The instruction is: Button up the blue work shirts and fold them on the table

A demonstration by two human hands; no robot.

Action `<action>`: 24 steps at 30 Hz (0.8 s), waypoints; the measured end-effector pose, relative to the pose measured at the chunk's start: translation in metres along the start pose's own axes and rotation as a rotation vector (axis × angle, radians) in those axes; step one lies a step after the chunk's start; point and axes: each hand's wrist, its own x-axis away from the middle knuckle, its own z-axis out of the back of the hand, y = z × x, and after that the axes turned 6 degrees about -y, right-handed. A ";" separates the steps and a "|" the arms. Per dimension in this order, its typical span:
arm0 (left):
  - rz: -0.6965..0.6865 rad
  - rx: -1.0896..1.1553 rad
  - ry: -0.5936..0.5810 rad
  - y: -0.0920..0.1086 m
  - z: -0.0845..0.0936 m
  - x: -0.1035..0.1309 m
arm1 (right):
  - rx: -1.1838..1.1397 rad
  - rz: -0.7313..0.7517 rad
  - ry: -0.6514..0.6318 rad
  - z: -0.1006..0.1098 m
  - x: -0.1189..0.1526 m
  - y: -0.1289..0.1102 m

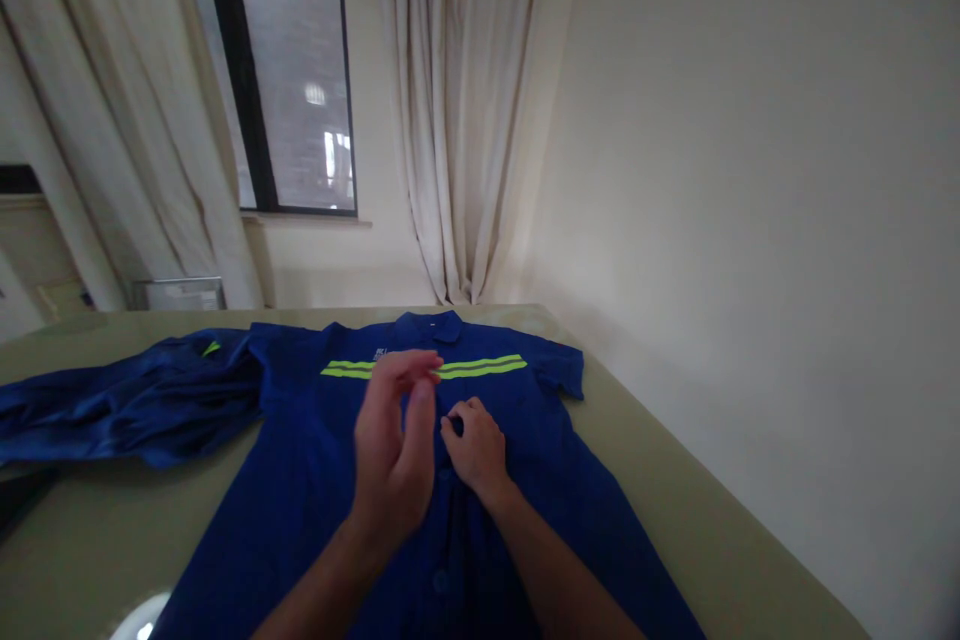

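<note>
A dark blue short-sleeved work shirt [517, 420] lies front up on the table, its collar at the far end. A yellow-green and grey stripe crosses its chest, and buttons run down the front opening. My left hand [396, 440] is raised over the chest, its fingers bent and the thumb apart from them, with nothing seen between. Lower and to the right, my right hand [478, 445] rests at the front opening. Its fingers and thumb are curled together on the shirt's cloth; the exact spot of the grip is partly hidden.
Another dark blue garment [150, 400] lies crumpled at the left, against the shirt's sleeve. The greenish table [660, 460] runs along a white wall [750, 170] on the right. Behind it stand pale curtains [457, 100] and a window [292, 60]. A white round object [142, 617] shows at bottom left.
</note>
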 end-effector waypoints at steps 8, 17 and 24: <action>0.276 -0.538 -0.502 -0.125 -0.017 0.009 | -0.325 -0.099 0.083 -0.001 -0.015 0.026; 0.334 -0.642 -0.672 -0.130 -0.017 0.011 | -0.624 -0.086 -0.011 -0.001 -0.021 0.016; 0.247 -0.539 -0.681 -0.130 -0.017 0.013 | -0.358 0.016 -0.019 -0.001 -0.013 0.012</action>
